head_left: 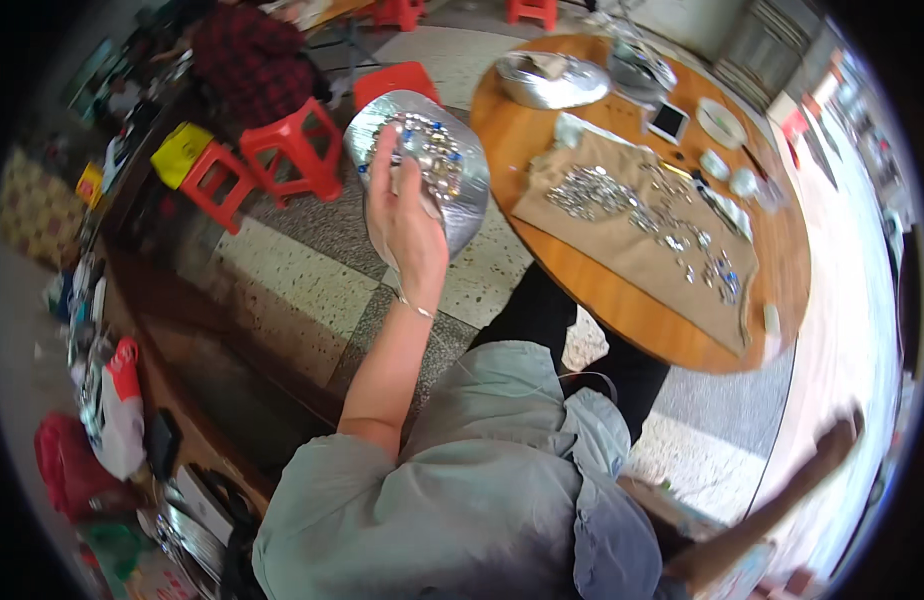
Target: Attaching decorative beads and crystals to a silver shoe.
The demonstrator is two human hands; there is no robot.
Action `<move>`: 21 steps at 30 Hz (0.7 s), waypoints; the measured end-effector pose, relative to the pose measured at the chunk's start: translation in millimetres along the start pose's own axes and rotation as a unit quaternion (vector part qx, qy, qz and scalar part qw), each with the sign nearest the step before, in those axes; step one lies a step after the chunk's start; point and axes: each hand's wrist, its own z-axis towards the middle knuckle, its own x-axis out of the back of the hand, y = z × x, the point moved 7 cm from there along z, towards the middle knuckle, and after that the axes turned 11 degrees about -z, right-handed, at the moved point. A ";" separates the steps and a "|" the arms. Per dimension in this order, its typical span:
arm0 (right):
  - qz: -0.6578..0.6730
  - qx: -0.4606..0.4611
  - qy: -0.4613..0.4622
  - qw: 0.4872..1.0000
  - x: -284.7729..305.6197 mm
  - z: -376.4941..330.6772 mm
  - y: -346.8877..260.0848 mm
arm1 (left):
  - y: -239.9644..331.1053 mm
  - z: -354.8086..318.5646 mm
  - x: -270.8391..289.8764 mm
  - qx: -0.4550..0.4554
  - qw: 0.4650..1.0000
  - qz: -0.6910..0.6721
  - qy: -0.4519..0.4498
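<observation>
My left hand (412, 220) reaches out over a silver, foil-like oval tray (466, 214), its fingers stretched out and slightly apart. Blue, clear and gold-toned beads (437, 150) lie clustered on the tray around and beyond my fingertips. Something pale shows by the fingers, too unclear to name. What supports the tray from below is hidden. My right hand (838, 436) is far out to the right, past the table edge, smeared by motion; its fingers cannot be made out.
A round wooden table (572, 285) on the right carries a brown cloth (622, 265) with shiny clear and blue pieces (592, 190), a second silver tray (552, 90) and a phone (668, 122). Red stools (297, 150) stand left, near a person in plaid (247, 65).
</observation>
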 end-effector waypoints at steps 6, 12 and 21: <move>0.128 0.141 -0.282 0.940 -211.1 -164.6 -216.7 | -35.6 -78.4 -73.5 0.106 0.973 0.104 -0.178; 0.120 0.218 -0.251 0.936 -245.9 -185.6 -238.9 | -46.4 -114.0 -91.9 0.148 0.954 0.098 -0.242; 0.131 0.200 -0.237 0.942 -247.4 -189.0 -231.5 | -43.3 -126.7 -96.2 0.083 0.936 0.144 -0.310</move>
